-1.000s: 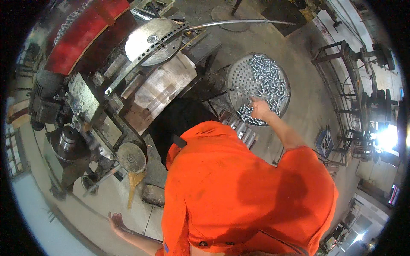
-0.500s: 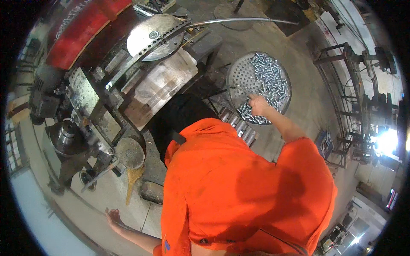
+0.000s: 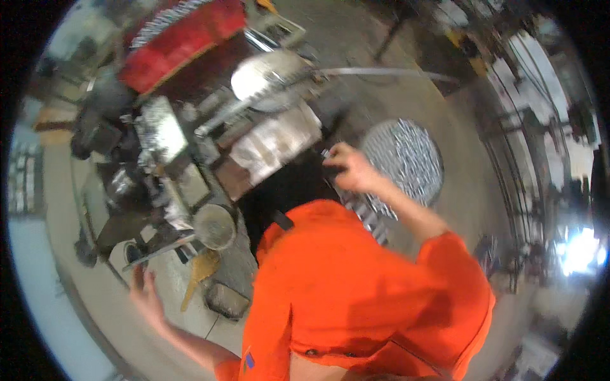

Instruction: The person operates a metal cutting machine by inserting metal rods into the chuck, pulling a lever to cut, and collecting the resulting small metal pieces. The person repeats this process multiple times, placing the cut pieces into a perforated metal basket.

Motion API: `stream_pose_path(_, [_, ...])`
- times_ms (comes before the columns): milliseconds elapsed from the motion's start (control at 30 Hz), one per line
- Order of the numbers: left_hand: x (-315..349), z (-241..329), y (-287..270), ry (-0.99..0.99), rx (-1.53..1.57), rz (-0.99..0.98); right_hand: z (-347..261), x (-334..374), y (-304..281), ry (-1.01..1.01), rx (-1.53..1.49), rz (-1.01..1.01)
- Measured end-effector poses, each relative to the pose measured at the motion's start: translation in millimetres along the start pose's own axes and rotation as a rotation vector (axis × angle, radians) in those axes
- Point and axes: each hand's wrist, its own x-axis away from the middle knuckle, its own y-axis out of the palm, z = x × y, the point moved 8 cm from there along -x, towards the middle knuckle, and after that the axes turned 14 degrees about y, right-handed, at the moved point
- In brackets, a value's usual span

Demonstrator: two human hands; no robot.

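My right hand (image 3: 356, 170) is closed in a pinch, with a small shiny metal cylinder (image 3: 326, 153) showing at the fingertips. It hovers between my dark-clad lap and a round perforated tray (image 3: 376, 143) heaped with small metal cylinders (image 3: 416, 159). On the other side, my left hand (image 3: 147, 297) is open with its fingers apart. Its fingertips come close to the end of a metal bar handle (image 3: 159, 251) on the machine; whether they touch it, I cannot tell. The picture is smeared by motion.
The machine before me carries a worn metal plate (image 3: 273, 143), a pale disc (image 3: 270, 73) and a round knob-like part (image 3: 214, 227). A red curved panel (image 3: 184, 47) rises behind. A yellow brush (image 3: 201, 272) and a metal pan (image 3: 227, 300) lie below. Racks (image 3: 508, 146) stand at right.
My right hand has lifted off the heap on the tray and moved left with a small metal cylinder. My left hand has risen toward the bar handle. The whole view has shifted.
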Motion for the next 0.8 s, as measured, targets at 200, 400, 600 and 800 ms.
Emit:
stream_pose_path(200, [-47.9, 117.3, 126.6, 0.241, 0.056, -0.340, -198.9, -32.8, 49.9, -0.622, -0.126, -0.144])
stream_pose_path(400, [-43.3, 118.2, 150.9, 0.256, 0.183, -0.390, -262.3, -28.6, 57.2, -0.807, -0.124, -0.204])
stream_pose_path(600, [-31.3, 95.6, 160.1, 0.200, 0.422, -0.411, -268.2, -31.3, 73.1, -0.784, -0.080, -0.288])
stream_pose_path(800, [-30.4, 92.6, 162.6, 0.215, 0.557, -0.462, -268.4, -44.1, 88.1, -0.809, -0.098, -0.473])
